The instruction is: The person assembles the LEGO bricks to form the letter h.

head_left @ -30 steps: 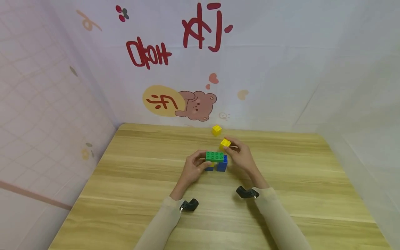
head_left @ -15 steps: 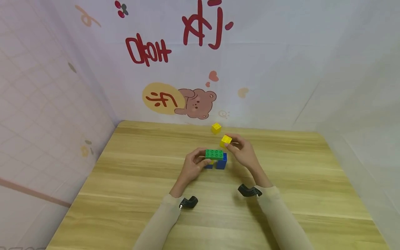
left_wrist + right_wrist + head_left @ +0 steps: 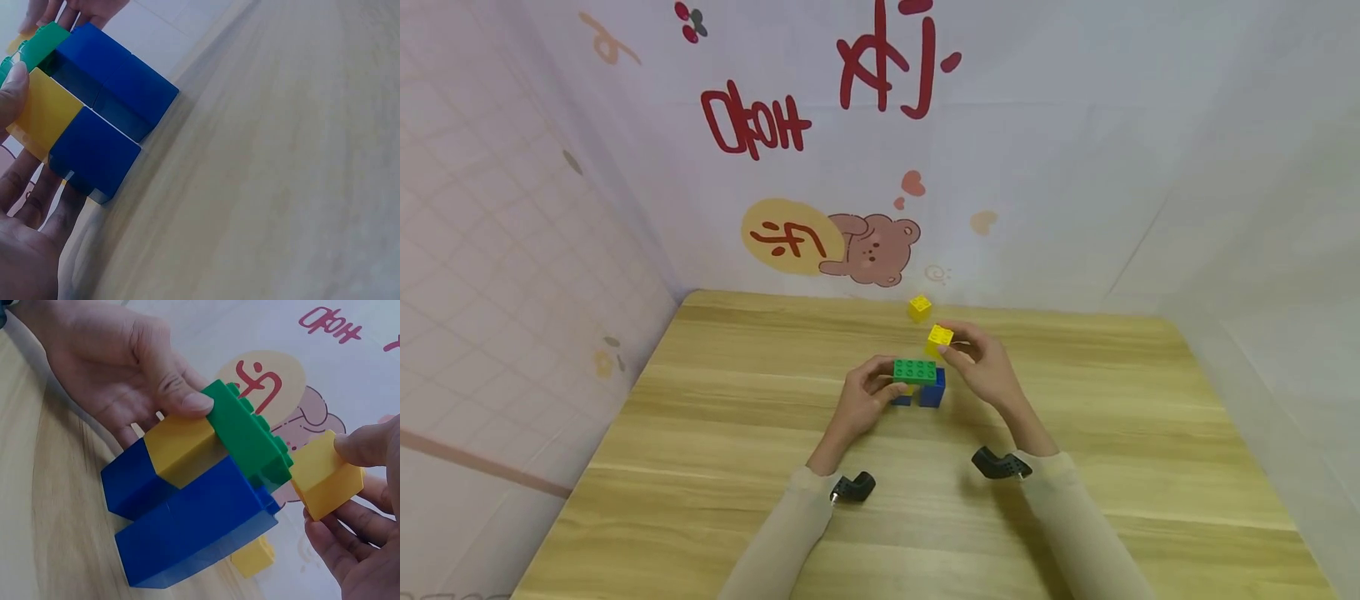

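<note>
My left hand (image 3: 861, 402) holds a small structure of building bricks at its left side, thumb at the seam of its yellow and green bricks. The long green brick (image 3: 914, 372) lies across the top, studs up. Under its left end is a yellow brick (image 3: 187, 447) on a blue brick (image 3: 134, 481); a blue column (image 3: 194, 528) stands at the right, with a gap between the two supports. With thumb and fingers my right hand (image 3: 985, 371) pinches a square yellow building brick (image 3: 328, 475), raised just behind and right of the green brick's right end.
Another yellow brick (image 3: 920, 308) lies farther back on the wooden table (image 3: 737, 358), near the wall. A printed cloth with a bear (image 3: 876, 252) hangs behind the table. Black wrist mounts (image 3: 853, 487) jut from both sleeves.
The yellow brick in my right hand first shifts slightly right, then back left, its tilt changing a little. My left hand keeps its hold on the structure. The head view has tipped down slightly.
</note>
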`<control>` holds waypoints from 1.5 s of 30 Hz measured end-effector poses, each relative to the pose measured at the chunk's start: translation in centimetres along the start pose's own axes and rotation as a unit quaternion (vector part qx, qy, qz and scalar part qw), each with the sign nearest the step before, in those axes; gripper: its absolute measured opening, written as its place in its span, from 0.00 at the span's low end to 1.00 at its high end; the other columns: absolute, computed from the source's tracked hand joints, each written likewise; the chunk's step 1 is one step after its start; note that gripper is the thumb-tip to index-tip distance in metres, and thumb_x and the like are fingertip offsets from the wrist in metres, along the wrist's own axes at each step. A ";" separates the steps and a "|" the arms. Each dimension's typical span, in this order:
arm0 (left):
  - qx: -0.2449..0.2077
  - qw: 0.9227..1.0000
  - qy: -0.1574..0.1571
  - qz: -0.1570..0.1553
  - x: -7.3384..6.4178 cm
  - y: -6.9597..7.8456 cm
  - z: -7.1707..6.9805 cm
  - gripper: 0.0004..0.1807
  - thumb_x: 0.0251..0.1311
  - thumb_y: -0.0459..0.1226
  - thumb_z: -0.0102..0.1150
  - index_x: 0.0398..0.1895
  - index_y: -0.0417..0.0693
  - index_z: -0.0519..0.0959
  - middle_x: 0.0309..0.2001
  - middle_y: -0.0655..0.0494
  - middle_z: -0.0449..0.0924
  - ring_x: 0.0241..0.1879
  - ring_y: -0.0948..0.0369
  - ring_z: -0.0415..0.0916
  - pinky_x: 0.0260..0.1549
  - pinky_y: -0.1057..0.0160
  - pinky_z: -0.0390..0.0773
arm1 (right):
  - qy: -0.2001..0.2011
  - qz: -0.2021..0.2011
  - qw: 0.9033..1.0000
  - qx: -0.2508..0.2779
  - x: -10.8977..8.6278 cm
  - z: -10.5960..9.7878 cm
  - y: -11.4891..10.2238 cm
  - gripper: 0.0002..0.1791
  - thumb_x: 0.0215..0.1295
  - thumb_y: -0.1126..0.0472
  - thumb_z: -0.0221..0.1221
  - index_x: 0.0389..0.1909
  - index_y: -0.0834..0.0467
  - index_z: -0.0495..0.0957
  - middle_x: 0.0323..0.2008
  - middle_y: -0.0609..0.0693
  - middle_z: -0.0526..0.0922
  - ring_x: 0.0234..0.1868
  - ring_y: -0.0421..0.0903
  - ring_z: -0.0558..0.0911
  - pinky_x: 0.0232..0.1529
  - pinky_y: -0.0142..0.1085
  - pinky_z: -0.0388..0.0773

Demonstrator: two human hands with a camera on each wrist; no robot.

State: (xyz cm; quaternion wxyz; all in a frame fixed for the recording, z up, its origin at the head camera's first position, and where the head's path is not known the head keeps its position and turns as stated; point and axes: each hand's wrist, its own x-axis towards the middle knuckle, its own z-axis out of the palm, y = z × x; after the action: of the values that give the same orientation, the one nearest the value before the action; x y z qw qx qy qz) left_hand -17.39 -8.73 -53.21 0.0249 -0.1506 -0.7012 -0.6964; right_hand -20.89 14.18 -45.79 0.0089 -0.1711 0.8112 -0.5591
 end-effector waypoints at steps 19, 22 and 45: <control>-0.010 1.000 -0.008 0.010 -0.3 -0.1 -0.1 0.19 0.64 0.29 0.66 0.58 0.39 0.79 0.53 0.38 0.81 0.51 0.52 0.81 0.52 0.66 0.85 | -0.030 -0.044 0.998 0.029 -0.8 1.7 -1.2 0.21 0.73 0.64 0.61 0.65 0.58 0.77 0.62 0.54 0.80 0.59 0.53 0.80 0.68 0.52 0.77; -0.008 1.000 -0.008 0.006 -0.4 0.0 -0.1 0.19 0.64 0.29 0.67 0.58 0.41 0.80 0.54 0.39 0.81 0.51 0.52 0.81 0.53 0.65 0.85 | -0.036 -0.054 0.997 0.034 -0.9 1.9 -1.4 0.21 0.72 0.66 0.61 0.65 0.57 0.77 0.62 0.54 0.81 0.59 0.54 0.80 0.68 0.53 0.77; 0.003 1.000 -0.019 0.017 0.1 0.1 -0.1 0.20 0.64 0.27 0.66 0.59 0.39 0.79 0.56 0.38 0.80 0.55 0.45 0.80 0.58 0.57 0.85 | -0.065 -0.080 0.995 0.013 -1.0 3.1 -2.0 0.22 0.73 0.62 0.62 0.66 0.52 0.76 0.65 0.53 0.80 0.62 0.55 0.80 0.69 0.56 0.76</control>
State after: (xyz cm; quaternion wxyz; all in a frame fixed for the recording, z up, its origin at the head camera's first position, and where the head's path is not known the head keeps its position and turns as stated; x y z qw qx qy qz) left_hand -17.45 -8.82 -53.08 0.0238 -0.1755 -0.7008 -0.6910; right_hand -18.76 11.02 -45.32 0.0194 -0.2712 0.7852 -0.5564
